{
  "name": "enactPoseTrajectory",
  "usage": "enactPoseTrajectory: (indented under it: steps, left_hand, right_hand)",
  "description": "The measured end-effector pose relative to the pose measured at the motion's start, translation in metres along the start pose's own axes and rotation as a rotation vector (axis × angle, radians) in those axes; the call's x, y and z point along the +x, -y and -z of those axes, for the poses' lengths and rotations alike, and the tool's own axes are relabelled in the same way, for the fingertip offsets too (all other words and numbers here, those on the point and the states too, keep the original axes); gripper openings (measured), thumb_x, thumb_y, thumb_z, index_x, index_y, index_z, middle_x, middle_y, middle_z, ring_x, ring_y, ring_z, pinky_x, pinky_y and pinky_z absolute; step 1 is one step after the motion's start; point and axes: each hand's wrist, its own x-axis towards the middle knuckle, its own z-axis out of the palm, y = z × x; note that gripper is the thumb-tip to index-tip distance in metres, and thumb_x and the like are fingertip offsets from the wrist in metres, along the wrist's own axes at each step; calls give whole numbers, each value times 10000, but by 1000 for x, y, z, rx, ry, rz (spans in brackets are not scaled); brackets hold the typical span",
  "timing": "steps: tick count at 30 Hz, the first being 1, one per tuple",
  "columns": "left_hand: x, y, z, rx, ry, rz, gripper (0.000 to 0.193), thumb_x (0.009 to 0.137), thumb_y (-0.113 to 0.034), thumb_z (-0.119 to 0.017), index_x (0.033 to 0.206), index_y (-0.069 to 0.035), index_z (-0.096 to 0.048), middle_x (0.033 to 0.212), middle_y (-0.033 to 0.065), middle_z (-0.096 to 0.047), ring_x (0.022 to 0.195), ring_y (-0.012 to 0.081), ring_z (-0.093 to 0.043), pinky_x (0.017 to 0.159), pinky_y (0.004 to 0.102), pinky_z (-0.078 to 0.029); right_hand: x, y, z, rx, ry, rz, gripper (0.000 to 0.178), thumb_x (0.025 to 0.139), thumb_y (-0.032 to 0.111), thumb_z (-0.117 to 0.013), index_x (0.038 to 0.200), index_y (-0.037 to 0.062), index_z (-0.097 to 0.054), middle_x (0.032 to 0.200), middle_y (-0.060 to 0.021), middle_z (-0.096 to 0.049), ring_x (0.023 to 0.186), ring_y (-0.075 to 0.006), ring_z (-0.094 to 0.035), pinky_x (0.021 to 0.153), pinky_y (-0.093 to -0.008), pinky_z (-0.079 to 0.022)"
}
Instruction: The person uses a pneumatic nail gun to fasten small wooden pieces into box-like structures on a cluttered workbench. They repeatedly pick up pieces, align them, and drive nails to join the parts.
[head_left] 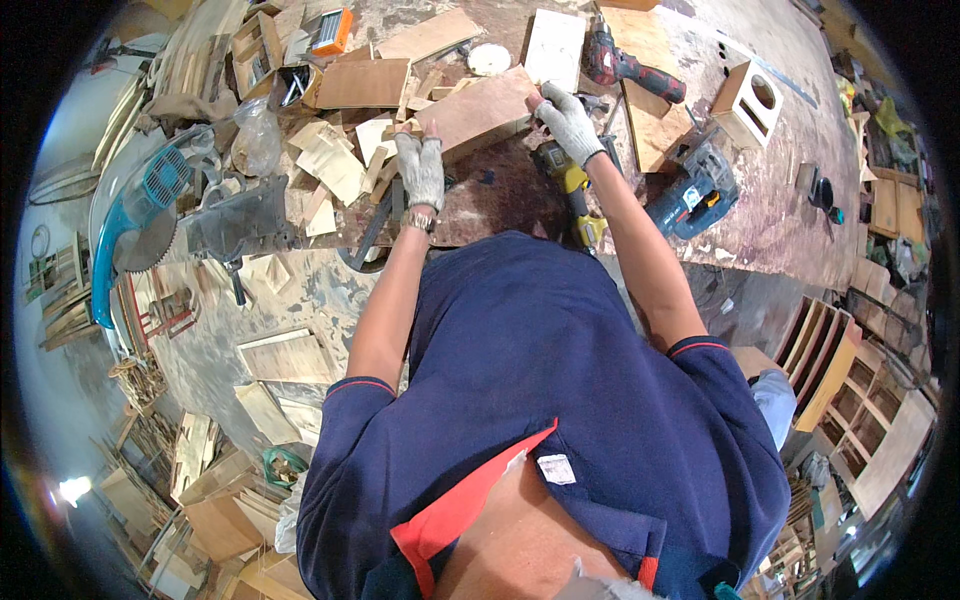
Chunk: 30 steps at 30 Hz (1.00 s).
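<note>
Two gloved hands grip one plywood board (480,112) lying flat on the bench (760,230). Left hand (421,168) has its fingers closed over the board's near-left corner; right hand (567,120) clamps the right end, fingers curled on the edge. A yellow power tool (572,190) lies just beside the right wrist. To do this well, I judge, keep both grips firm and the board flat. Farther off lie wood offcuts (335,165) and a red drill (630,68).

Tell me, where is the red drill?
In the head view, the red drill lies on the workbench at the upper right, just beyond the gloved right hand and left of the small wooden box with round holes.
</note>
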Motion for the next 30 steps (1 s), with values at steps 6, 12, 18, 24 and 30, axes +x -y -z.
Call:
enactPoseTrajectory:
  steps: [6, 12, 18, 24, 30]
  left_hand:
    - [10, -4, -32, -227, 61, 133, 641, 999, -429, -792, 1318, 109, -649, 1233, 130, -731, 1075, 220, -643, 984, 381, -500]
    - [12, 5, -38, -110, -64, 116, 582, 1006, -365, -802, 1272, 132, -661, 1146, 163, -753, 976, 224, -646, 910, 373, -528]
    - [16, 11, -40, -215, -44, 91, 610, 992, -380, -813, 1237, 155, -655, 1104, 159, -743, 937, 213, -617, 902, 389, -526]
    - [13, 7, -38, -104, -80, 80, 603, 989, -369, -817, 1221, 164, -655, 1126, 181, -738, 962, 201, -587, 945, 394, -507]
    - [16, 11, -37, -144, -52, 101, 550, 1009, -337, -793, 1274, 129, -672, 1216, 166, -744, 1024, 229, -642, 988, 390, -502]
  right_hand:
    - [1, -3, -2, 93, 44, -93, 349, 1096, 366, -646, 1043, 22, -667, 867, -2, -631, 807, -104, -602, 728, -305, -494]
    - [10, -16, 39, -200, 45, 38, 388, 1075, 267, -565, 1362, 38, -688, 964, -73, -729, 874, -158, -707, 787, -339, -559]
    - [9, -12, 52, -405, 114, 484, 368, 882, 71, -682, 1244, 43, -736, 1065, -183, -785, 967, -358, -761, 870, -415, -598]
    - [19, -6, 49, -532, 154, 391, 361, 863, 57, -766, 1224, 54, -763, 1076, -191, -781, 960, -353, -756, 867, -428, -603]
    - [24, -12, 49, -497, 206, 324, 395, 891, 57, -747, 1285, 40, -756, 1126, -167, -801, 975, -312, -774, 892, -410, -605]
